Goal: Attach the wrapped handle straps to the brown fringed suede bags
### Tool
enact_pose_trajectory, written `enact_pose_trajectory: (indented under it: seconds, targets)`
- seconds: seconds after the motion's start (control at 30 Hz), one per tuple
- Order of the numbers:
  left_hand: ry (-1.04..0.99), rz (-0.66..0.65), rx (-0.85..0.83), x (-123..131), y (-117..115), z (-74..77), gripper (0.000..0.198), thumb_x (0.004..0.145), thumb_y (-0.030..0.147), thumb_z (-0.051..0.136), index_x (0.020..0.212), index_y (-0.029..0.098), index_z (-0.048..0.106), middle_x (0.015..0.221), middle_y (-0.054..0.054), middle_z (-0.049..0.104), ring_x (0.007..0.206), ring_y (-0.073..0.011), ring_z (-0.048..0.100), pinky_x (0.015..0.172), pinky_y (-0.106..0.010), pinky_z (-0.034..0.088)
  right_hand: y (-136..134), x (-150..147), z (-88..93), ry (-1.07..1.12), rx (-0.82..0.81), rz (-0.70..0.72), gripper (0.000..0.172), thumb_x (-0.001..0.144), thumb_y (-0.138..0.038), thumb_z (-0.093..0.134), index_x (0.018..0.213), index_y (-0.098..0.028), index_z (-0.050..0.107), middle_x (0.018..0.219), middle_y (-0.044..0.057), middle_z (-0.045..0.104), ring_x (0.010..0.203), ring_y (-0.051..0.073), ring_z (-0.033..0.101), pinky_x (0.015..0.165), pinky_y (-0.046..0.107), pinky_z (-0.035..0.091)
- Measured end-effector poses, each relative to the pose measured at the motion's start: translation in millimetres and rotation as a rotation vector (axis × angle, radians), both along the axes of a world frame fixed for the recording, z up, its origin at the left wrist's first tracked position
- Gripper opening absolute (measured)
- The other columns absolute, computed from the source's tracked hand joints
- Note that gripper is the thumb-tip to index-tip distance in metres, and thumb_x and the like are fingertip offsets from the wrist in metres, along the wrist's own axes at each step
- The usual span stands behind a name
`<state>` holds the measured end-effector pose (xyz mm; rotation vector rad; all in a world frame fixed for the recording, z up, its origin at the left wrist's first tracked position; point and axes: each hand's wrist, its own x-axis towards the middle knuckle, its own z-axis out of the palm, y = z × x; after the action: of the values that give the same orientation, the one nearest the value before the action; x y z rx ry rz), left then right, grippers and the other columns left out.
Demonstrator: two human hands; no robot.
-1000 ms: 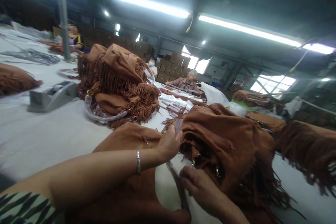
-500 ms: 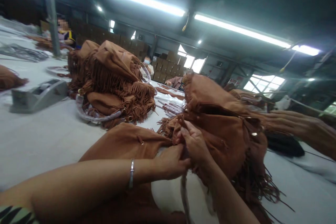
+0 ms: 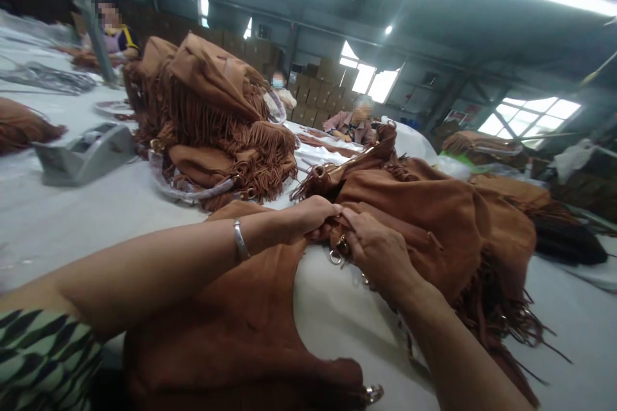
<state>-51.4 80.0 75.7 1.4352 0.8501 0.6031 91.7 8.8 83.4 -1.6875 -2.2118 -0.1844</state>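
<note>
A brown suede fringed bag [image 3: 434, 218] lies on the white table [image 3: 72, 218] in front of me. My left hand [image 3: 313, 215] is closed on the bag's upper edge, a silver bangle on its wrist. My right hand [image 3: 378, 250] pinches the same edge beside a small metal ring [image 3: 336, 255], the two hands touching. A flat brown suede piece [image 3: 241, 321] lies under my left forearm, reaching the near edge.
A heap of finished fringed bags [image 3: 216, 122] stands to the left, with a grey tape dispenser [image 3: 81, 154] beside it. More bags [image 3: 506, 199] lie on the right. Three other people [image 3: 354, 125] sit at the far side, with stacked cartons behind them.
The bag has dropped from a raised, opened pose to lying lower on the table. Both my hands have shifted onto its upper edge by the metal ring. The hand reaching in from the right is gone.
</note>
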Motion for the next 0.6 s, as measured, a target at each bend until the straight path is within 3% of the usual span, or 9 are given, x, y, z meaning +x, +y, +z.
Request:
enact_pose_trajectory:
  seconds: [0.1,0.2,0.33,0.43,0.5,0.6]
  targets:
    - [0.032,-0.051,0.205,8.6,3.3,-5.0,0.036,0.093,0.032,0.032,0.062,0.016,0.041,0.049,0.005,0.036,0.039,-0.0065,0.03,0.04,-0.02,0.024,8.9,4.4,1.7,0.512,-0.22,0.086,0.033,0.086,-0.044,0.052,0.096,-0.015,0.066,0.086,0.008,0.067,0.078,0.022,0.061,0.069,0.03,0.045]
    - [0.088,-0.085,0.45,14.8,15.3,-14.3,0.043,0.093,0.041,0.031,0.059,0.017,0.038,0.054,0.004,0.038,0.048,-0.0069,0.034,0.048,-0.02,0.029,16.5,15.3,-6.1,0.859,-0.405,0.052,0.037,0.082,-0.052,0.051,0.074,-0.016,0.057,0.063,0.003,0.061,0.052,0.014,0.052,0.049,0.025,0.039]
    - [0.276,-0.166,0.715,16.1,42.5,-32.9,0.049,0.092,0.048,0.027,0.062,0.015,0.047,0.062,0.0,0.049,0.06,-0.0102,0.045,0.058,-0.021,0.036,24.8,28.2,-36.9,0.954,-0.479,-0.014,0.034,0.077,-0.051,0.055,0.071,-0.019,0.049,0.051,-0.003,0.053,0.037,0.009,0.041,0.037,0.021,0.03]
    - [0.49,-0.232,0.846,15.1,58.6,-53.6,0.033,0.083,0.046,0.048,0.072,0.016,0.054,0.073,-0.003,0.057,0.07,-0.0153,0.053,0.064,-0.024,0.04,34.7,30.6,-71.9,0.982,-0.494,-0.058,0.037,0.075,-0.054,0.056,0.065,-0.019,0.049,0.046,-0.004,0.048,0.035,0.008,0.036,0.036,0.02,0.026]
    - [0.611,-0.276,0.913,16.4,63.7,-68.2,0.025,0.075,0.041,0.06,0.083,0.017,0.057,0.086,-0.005,0.061,0.081,-0.0207,0.057,0.071,-0.028,0.043,42.1,29.1,-94.1,0.983,-0.486,-0.059,0.037,0.074,-0.053,0.057,0.066,-0.017,0.056,0.049,-0.002,0.052,0.04,0.009,0.04,0.04,0.021,0.028]
    - [0.74,-0.284,0.97,19.6,67.2,-84.0,0.032,0.072,0.031,0.06,0.099,0.017,0.054,0.102,-0.011,0.06,0.094,-0.0273,0.058,0.079,-0.035,0.044,48.2,27.8,-116.0,0.951,-0.489,-0.041,0.031,0.07,-0.045,0.064,0.075,-0.015,0.068,0.065,0.002,0.065,0.058,0.014,0.055,0.052,0.023,0.037]
